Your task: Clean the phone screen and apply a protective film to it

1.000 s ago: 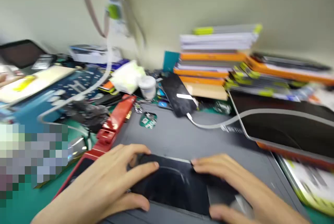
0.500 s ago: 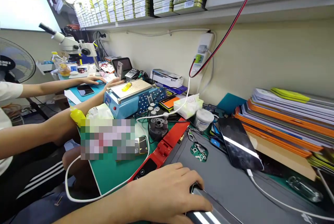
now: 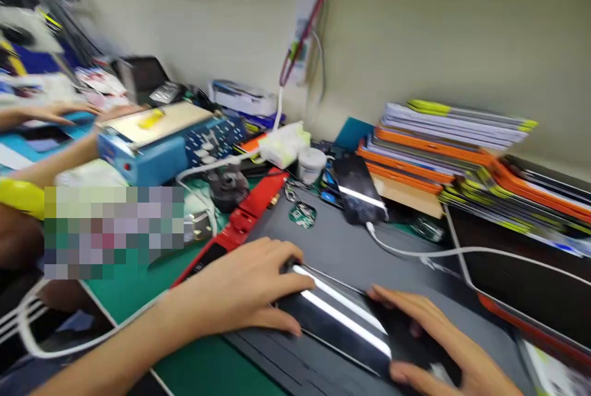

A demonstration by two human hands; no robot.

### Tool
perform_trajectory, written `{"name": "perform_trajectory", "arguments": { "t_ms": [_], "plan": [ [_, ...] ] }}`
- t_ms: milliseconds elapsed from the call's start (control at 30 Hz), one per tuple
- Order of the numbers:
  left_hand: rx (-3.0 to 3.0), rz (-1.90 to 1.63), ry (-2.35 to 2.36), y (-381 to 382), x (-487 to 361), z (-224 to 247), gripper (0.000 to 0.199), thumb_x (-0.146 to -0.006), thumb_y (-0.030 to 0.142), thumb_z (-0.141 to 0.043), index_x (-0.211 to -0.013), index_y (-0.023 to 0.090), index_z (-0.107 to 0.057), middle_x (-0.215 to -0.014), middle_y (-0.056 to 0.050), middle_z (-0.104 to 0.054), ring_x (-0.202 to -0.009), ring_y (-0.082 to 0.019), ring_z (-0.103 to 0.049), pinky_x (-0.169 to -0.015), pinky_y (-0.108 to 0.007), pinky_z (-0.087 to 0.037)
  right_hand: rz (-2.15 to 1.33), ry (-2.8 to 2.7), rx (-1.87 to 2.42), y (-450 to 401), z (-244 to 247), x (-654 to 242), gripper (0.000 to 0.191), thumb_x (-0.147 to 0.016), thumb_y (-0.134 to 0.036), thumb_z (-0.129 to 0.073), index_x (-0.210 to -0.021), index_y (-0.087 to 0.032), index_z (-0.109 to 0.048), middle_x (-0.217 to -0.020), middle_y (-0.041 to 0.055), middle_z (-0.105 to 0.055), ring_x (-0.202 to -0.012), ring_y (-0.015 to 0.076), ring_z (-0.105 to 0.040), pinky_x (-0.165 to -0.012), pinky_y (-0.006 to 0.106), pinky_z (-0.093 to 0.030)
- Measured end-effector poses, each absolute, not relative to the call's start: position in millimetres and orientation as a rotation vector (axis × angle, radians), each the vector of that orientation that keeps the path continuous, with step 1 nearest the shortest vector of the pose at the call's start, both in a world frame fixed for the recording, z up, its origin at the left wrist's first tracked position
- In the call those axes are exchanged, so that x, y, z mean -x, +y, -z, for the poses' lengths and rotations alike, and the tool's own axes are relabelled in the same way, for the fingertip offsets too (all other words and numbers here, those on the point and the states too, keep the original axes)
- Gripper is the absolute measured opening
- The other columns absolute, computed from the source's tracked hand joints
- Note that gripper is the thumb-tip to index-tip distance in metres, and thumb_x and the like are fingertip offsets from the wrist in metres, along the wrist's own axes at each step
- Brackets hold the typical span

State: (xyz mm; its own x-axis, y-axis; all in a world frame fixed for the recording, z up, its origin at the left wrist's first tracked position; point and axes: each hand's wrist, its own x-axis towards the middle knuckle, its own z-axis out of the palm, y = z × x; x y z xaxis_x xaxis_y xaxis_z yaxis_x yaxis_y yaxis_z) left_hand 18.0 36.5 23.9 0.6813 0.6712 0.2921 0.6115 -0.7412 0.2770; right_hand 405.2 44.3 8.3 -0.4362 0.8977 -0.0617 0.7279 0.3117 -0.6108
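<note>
A black glossy phone (image 3: 341,331) lies low over the grey work mat (image 3: 268,353), its face crossed by two bright reflections. My left hand (image 3: 249,285) grips its left end, thumb along the near side and fingers over the far corner. At its right end my right hand (image 3: 450,340) closes around it, thumb on the near edge and fingers at the far edge. A dark area beside the right fingers is blurred, and I cannot tell whether it is a separate part. Another phone (image 3: 360,189) rests farther back with a white cable (image 3: 406,253) plugged in.
A red tool strip (image 3: 240,223) runs along the mat's left edge. Small metal parts lie on a green patch (image 3: 302,214). Stacked orange and grey panels (image 3: 415,156) stand at the right rear. A co-worker's arms (image 3: 60,149) reach past a blue machine (image 3: 152,156).
The view has swung right and down. My right hand has come into view on the phone's right end, while my left hand stays on its left end. More of the phone shows.
</note>
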Motion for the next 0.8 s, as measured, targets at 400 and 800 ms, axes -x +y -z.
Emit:
{"name": "perform_trajectory", "arguments": {
  "t_ms": [400,800],
  "plan": [
    [-2.819,-0.398,1.164,25,-14,-19,0.045,-0.111,0.058,-0.053,-0.148,0.033,-0.059,-0.145,-0.008,-0.060,-0.120,-0.025,-0.069,-0.096,-0.039,-0.059,-1.114,-2.247,1.450,33,-40,-386,0.058,-0.096,-0.061,-0.078,-0.150,-0.046,-0.062,-0.150,-0.0008,-0.065,-0.137,0.0225,-0.063,-0.117,0.034,-0.054],
    [-2.943,-0.228,1.210,23,-9,-15,0.054,-0.112,0.066,-0.042,-0.157,0.039,-0.054,-0.149,-0.008,-0.059,-0.121,-0.024,-0.070,-0.098,-0.039,-0.061,-1.054,-2.212,1.387,34,-36,-382,0.053,-0.096,-0.062,-0.079,-0.146,-0.051,-0.065,-0.144,-0.0030,-0.069,-0.127,0.0214,-0.069,-0.110,0.032,-0.059]
  ]
}}
